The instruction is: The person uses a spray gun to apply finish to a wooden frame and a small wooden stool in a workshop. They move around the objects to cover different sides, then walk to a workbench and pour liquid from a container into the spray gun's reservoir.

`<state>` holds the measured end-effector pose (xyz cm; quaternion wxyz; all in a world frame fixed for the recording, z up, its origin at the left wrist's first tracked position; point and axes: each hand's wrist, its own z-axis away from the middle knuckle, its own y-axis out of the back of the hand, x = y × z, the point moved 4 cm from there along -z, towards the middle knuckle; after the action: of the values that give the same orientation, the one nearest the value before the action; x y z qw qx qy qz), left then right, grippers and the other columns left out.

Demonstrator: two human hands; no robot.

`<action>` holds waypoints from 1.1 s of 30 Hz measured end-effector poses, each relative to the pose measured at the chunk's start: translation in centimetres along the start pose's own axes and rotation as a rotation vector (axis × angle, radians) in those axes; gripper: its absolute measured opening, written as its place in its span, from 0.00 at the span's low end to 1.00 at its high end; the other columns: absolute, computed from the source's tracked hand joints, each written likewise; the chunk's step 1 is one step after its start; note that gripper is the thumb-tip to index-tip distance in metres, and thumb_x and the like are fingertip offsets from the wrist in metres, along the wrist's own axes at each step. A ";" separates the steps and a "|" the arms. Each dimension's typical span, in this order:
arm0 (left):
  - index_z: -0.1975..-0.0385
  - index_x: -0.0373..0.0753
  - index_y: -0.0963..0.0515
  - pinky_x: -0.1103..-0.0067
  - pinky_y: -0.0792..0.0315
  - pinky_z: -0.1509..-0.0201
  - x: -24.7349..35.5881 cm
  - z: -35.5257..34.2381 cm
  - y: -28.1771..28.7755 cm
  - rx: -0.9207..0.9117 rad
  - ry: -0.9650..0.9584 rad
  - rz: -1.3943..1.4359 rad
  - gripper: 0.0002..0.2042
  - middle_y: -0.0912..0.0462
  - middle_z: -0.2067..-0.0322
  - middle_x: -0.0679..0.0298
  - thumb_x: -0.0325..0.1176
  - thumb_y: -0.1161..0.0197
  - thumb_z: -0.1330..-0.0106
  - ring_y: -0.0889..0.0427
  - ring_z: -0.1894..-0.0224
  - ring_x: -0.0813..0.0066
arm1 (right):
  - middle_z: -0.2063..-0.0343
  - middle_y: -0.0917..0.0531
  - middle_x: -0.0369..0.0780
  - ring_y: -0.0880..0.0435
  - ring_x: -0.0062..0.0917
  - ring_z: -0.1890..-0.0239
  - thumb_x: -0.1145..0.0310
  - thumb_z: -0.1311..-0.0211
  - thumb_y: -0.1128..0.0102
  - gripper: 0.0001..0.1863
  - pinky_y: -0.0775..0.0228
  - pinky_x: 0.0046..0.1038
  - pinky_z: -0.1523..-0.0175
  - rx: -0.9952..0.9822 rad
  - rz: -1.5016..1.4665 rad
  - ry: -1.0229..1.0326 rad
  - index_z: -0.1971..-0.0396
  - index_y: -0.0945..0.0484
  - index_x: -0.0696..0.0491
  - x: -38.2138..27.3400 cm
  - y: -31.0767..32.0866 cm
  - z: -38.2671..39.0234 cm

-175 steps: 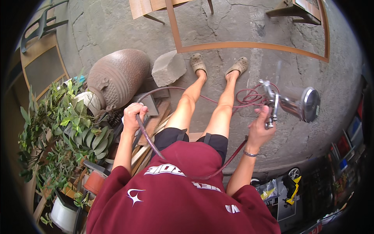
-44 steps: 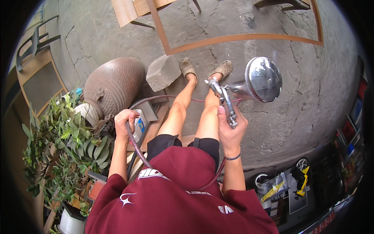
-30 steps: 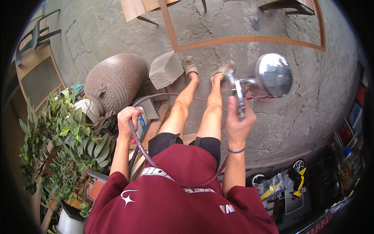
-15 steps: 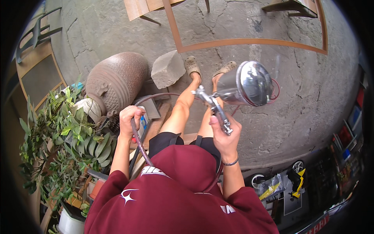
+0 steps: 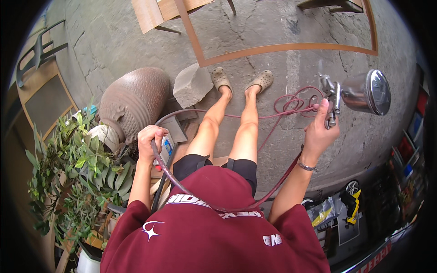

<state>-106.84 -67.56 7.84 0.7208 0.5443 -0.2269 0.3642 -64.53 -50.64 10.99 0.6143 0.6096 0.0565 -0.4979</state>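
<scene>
Far left: green leafy plant (image 5: 82, 168), then brown ribbed clay jar (image 5: 136, 98). Left hand (image 5: 152, 141) is fisted round a dark red rubber hose (image 5: 166, 172) that sags across the maroon shirt (image 5: 209, 239) toward the right wrist; another run crosses past the bare legs (image 5: 211, 125) to loops on the grey concrete floor (image 5: 359, 150). Brown rectangular frame (image 5: 291, 47) is beyond the feet, far side cut off. Right hand (image 5: 321, 136) is wrapped round a shiny metal spray gun (image 5: 337, 98), well apart from the left; its round silver cup (image 5: 364, 92) juts right. Status: hose lifted, gun gripped and raised. Can't judge how much is done or left; nothing visible marks it. Hidden: hose-to-gun joint, cup contents. Trigger finger unclear. Faint blur near the nozzle: mist or motion, can't tell. Right edge too dark to make out.
</scene>
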 end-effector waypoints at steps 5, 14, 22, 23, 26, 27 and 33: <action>0.77 0.34 0.18 0.69 0.25 0.67 0.9 -0.9 -0.1 -0.039 -0.029 -0.030 0.16 0.18 0.80 0.57 0.34 0.42 0.26 0.17 0.75 0.58 | 0.77 0.16 0.34 0.23 0.15 0.75 0.59 0.28 0.34 0.18 0.33 0.22 0.69 -0.128 0.054 -0.013 0.64 0.14 0.62 1.1 1.1 1.1; 0.77 0.34 0.19 0.69 0.25 0.67 4.8 -3.5 -2.5 -0.084 -0.055 -0.044 0.17 0.18 0.80 0.58 0.34 0.45 0.25 0.17 0.75 0.59 | 0.81 0.21 0.41 0.24 0.25 0.80 0.64 0.35 0.28 0.14 0.34 0.30 0.73 -0.613 -0.116 -0.001 0.68 0.17 0.61 -1.7 -0.1 5.1; 0.78 0.35 0.19 0.69 0.25 0.67 10.1 -6.4 -6.6 -0.099 -0.043 -0.087 0.20 0.19 0.81 0.59 0.40 0.43 0.25 0.17 0.75 0.60 | 0.81 0.19 0.44 0.22 0.27 0.80 0.61 0.33 0.31 0.17 0.32 0.32 0.71 -0.299 0.039 0.020 0.69 0.18 0.62 3.6 4.6 -8.2; 0.78 0.35 0.19 0.68 0.25 0.67 10.9 -6.8 -7.3 -0.112 -0.045 -0.101 0.20 0.19 0.81 0.59 0.40 0.43 0.25 0.17 0.76 0.59 | 0.81 0.19 0.44 0.22 0.25 0.80 0.61 0.32 0.31 0.17 0.32 0.31 0.70 -0.291 0.034 0.004 0.69 0.18 0.62 4.2 5.4 -9.9; 0.78 0.35 0.18 0.67 0.26 0.67 13.7 -8.7 -10.0 -0.138 -0.073 -0.119 0.20 0.20 0.82 0.59 0.42 0.42 0.25 0.18 0.76 0.59 | 0.81 0.18 0.40 0.23 0.18 0.77 0.61 0.31 0.31 0.17 0.33 0.28 0.70 -0.221 -0.015 0.000 0.67 0.17 0.63 5.7 7.8 -14.9; 0.78 0.35 0.18 0.67 0.26 0.68 14.7 -9.3 -10.9 -0.158 -0.068 -0.125 0.20 0.20 0.82 0.59 0.42 0.42 0.25 0.18 0.77 0.59 | 0.81 0.19 0.40 0.24 0.18 0.77 0.61 0.31 0.31 0.17 0.33 0.27 0.70 -0.201 -0.020 0.009 0.67 0.17 0.63 6.1 8.6 -16.5; 0.78 0.36 0.18 0.67 0.27 0.68 19.9 -12.8 -15.1 -0.258 -0.084 -0.171 0.20 0.21 0.83 0.59 0.43 0.42 0.26 0.19 0.77 0.58 | 0.82 0.20 0.35 0.27 0.15 0.77 0.60 0.31 0.32 0.17 0.35 0.24 0.71 -0.092 -0.016 0.030 0.67 0.16 0.62 9.1 12.6 -25.3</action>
<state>-83.50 -52.05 8.94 0.8030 0.4793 -0.2548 0.2462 -37.86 -38.23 7.21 0.6366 0.5877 0.0933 -0.4906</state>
